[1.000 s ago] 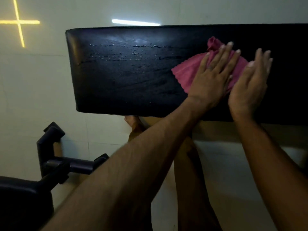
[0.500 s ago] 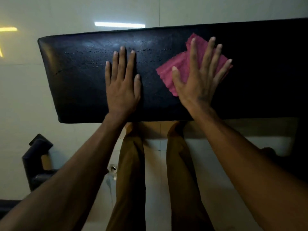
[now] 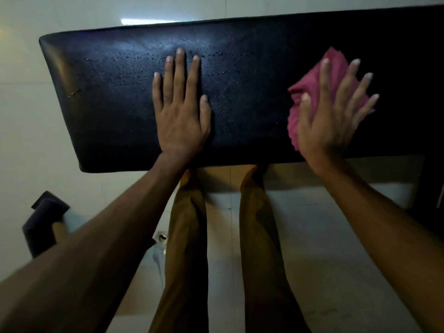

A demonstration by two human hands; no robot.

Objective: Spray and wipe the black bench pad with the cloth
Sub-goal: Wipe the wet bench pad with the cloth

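Droplet-beaded black bench pad (image 3: 115, 111) over pale tiles (image 3: 312, 248); flat splayed fingers (image 3: 341, 92) press pink cloth (image 3: 310, 92).

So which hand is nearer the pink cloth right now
Right. The right hand lies flat on the pink cloth, pressing it onto the black bench pad. The left hand rests bare on the pad, apart from the cloth, to its left.
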